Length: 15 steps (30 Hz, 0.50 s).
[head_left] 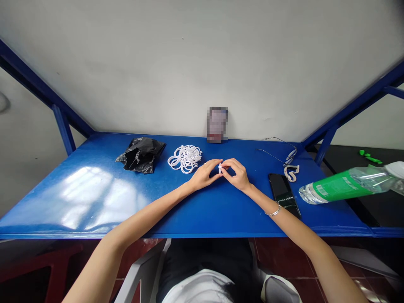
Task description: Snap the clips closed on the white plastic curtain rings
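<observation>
- While both of my hands meet over the middle of the bench [94,198], the small white piece [220,168] sits right between them, held just above the blue top.
- My right hand [239,175] has its grip closed, with thumb and forefinger pinching the piece from the right side.
- My left hand [204,175] has its grip closed on it too, as far as I can make out, with the fingertips pressed against the same piece from the left. So it's pinned from both sides with no gap.
- As for the long axis, the piece looks roughly upright between the fingertips, but honestly it's too tiny in this view to swear by that.
- The relation that matters is the pile of white rings [185,158], which lies ahead and to the left of the hands. It's near the left hand but not touching it. The left hand is clearly the nearer one, and the right would have to cross over.
- A crumpled black bag [141,155] sits just beside the pile, further left.
- Over on the right, a dark phone [284,194] lies flat next to my right forearm. Beyond it is a clear bottle [342,185] with a green label, and with this lens I can't tell if it's lying down or standing.
- A thin bracelet [275,211] is on the right wrist.
</observation>
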Available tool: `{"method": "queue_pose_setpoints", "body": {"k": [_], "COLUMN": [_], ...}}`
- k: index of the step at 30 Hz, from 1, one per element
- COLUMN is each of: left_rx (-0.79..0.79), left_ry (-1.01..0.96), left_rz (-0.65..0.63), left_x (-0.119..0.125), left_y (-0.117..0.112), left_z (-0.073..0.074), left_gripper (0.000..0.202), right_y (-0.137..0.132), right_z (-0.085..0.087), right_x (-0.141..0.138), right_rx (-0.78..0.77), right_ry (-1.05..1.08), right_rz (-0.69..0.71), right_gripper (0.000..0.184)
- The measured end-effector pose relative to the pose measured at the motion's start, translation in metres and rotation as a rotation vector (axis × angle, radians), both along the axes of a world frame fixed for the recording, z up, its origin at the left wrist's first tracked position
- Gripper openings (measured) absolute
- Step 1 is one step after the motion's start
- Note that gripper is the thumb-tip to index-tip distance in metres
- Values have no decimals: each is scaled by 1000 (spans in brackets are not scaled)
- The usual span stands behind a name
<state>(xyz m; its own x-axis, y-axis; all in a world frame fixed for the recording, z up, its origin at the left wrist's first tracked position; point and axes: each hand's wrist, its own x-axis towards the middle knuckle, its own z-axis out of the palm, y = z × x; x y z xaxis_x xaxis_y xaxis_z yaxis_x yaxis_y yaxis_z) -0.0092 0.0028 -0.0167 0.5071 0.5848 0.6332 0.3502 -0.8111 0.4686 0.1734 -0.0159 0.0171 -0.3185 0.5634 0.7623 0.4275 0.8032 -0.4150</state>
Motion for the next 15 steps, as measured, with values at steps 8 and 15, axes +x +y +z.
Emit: {"method": "queue_pose_setpoints", "body": {"k": [8, 15], "left_rx": [6, -8], "left_ry": [-27, -67], "left_rz": [11, 23], "left_x": [0, 1], "left_y": [-1, -1], "left_z": [1, 2], "left_gripper": [40, 38], "right_y": [2, 2], "right_z": [-4, -4], "right_x": [0, -1], "right_rx": [7, -21], "right_ry": [-55, -9], "right_rz": [1, 14], "right_gripper": [8, 7]}}
